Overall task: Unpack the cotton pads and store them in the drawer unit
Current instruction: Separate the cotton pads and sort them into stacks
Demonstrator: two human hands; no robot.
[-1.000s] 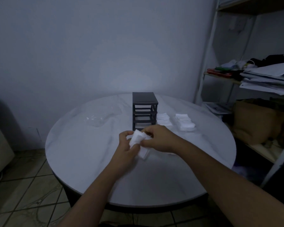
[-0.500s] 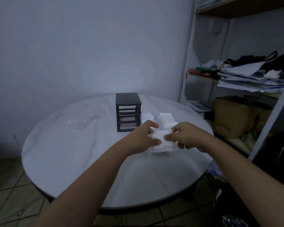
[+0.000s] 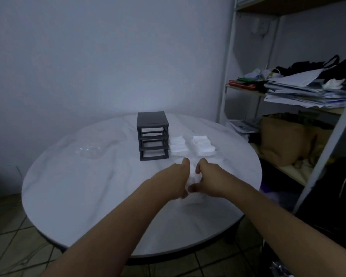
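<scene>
Cotton pads (image 3: 193, 175) — apparently between both hands (image 3: 176, 179) (image 3: 208, 180)

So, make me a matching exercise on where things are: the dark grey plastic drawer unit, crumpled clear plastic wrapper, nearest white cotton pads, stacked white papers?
1. dark grey drawer unit
2. clear plastic wrapper
3. nearest white cotton pads
4. stacked papers

A. on the right-hand shelf
B. on the table, left of the unit
C. between left hand and right hand
D. table's far middle

Pairs: 1-D; 2-B; 3-C; 4-A
</scene>
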